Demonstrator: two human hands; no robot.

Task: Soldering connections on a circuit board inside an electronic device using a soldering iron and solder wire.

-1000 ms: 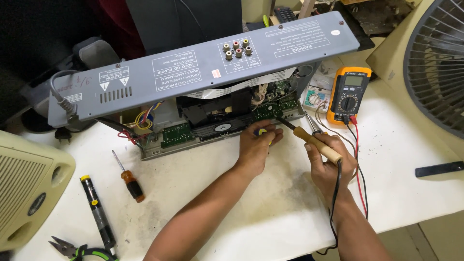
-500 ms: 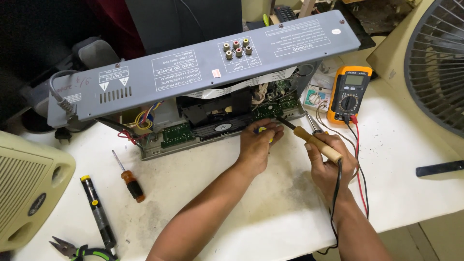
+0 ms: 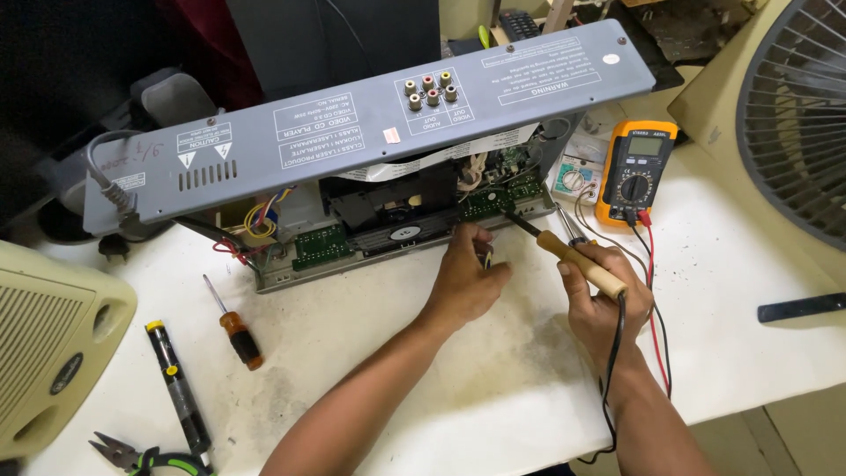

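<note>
Two bare hands were seen from the head camera over a white worktable (image 3: 493, 388). A soldering iron (image 3: 577, 263) was held in the right hand (image 3: 604, 304), the fingers closed round its wooden handle; its long axis ran on a slant, the dark metal tip pointed up and to the left at the green circuit board (image 3: 489, 203) along the front edge of an opened disc player (image 3: 370, 132), the black cord trailing down from the handle's rear past the wrist. The left hand (image 3: 467, 278) was rested at the player's front edge, just left of the iron's tip, fingers curled; whether anything was pinched in them could not be told. The player's grey back panel was tipped up toward the camera. An orange multimeter (image 3: 636, 172) was lying to the right of the player, its red and black leads run down near the right hand. An orange-handled screwdriver (image 3: 233, 324), a black-and-yellow desoldering pump (image 3: 179, 388) and pliers (image 3: 141, 457) were lying well apart to the left
</note>
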